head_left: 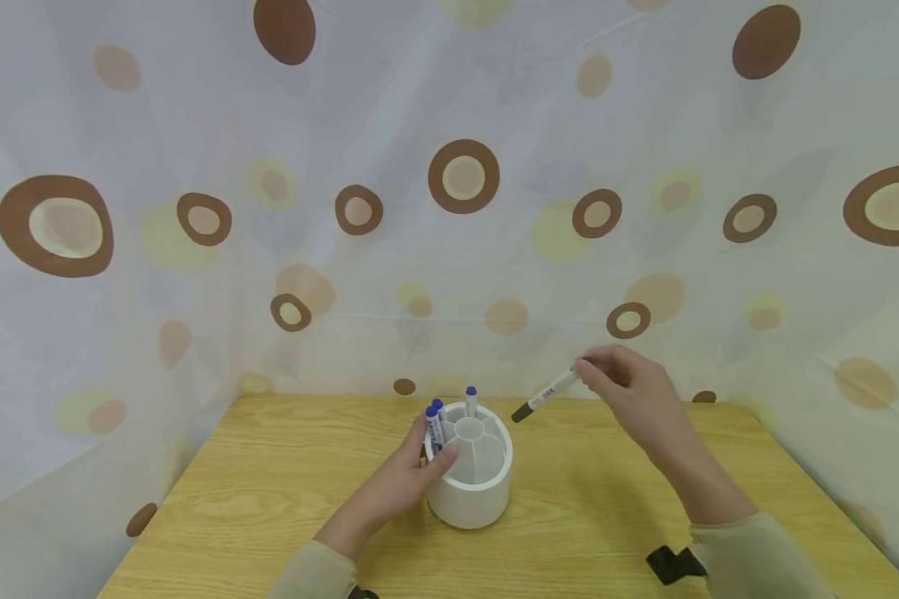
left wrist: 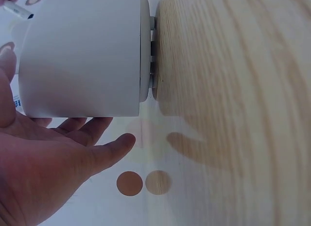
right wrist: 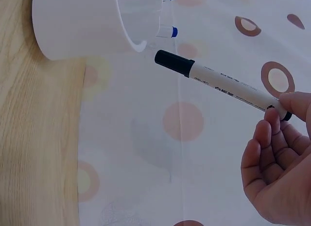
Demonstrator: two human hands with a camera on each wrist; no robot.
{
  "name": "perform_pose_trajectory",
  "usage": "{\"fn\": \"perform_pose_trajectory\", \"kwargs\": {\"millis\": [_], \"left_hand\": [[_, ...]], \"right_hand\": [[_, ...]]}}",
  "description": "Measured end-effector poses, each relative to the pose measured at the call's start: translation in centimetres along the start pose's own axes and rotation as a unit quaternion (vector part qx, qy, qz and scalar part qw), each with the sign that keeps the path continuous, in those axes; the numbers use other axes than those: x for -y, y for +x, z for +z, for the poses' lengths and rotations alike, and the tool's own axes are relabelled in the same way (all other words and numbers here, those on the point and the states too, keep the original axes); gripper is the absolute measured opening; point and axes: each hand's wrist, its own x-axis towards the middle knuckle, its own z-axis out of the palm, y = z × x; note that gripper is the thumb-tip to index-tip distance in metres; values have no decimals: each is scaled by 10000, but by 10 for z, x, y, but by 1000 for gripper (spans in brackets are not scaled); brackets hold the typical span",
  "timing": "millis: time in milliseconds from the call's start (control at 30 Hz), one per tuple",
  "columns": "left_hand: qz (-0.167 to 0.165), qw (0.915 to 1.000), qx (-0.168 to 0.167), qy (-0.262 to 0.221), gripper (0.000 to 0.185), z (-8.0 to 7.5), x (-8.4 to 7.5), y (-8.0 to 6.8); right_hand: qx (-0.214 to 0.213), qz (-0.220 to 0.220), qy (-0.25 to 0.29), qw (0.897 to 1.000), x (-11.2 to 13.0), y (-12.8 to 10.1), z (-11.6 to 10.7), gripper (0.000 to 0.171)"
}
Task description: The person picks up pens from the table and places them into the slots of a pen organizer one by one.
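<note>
A round white pen holder [head_left: 468, 504] with several compartments stands on the table. Blue-capped markers [head_left: 471, 401] are in it, two of them on its left side and one at the back. My left hand [head_left: 408, 478] grips the holder from the left, thumb over the rim and fingers along the outer wall [left wrist: 82, 56]. To the right of the holder and higher, my right hand [head_left: 633, 395] pinches a white marker [right wrist: 233, 87] by its end. The marker's black cap [right wrist: 174, 63] points down and left toward the holder, apart from the rim.
The wooden table [head_left: 270, 491] reaches back to a pale curtain [head_left: 389, 108] with brown and yellow circles. A black strap [head_left: 674, 566] hangs by the right sleeve [head_left: 757, 557], low over the table.
</note>
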Motion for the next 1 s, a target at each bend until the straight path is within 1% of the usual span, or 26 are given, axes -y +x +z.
{"fn": "perform_pose_trajectory", "kwargs": {"millis": [333, 567, 700, 1000], "left_hand": [[-56, 10000, -19, 13, 99, 0, 0, -1], [-4, 10000, -10, 58, 99, 0, 1, 0], [22, 10000, -11, 84, 99, 0, 1, 0], [-58, 10000, 6, 76, 100, -1, 1, 0]], "right_hand": [[208, -149, 217, 9994, 11, 5, 14, 36], [372, -223, 126, 9990, 15, 7, 22, 31], [471, -176, 95, 9987, 16, 8, 26, 28], [590, -182, 86, 9981, 19, 9, 36, 26]]}}
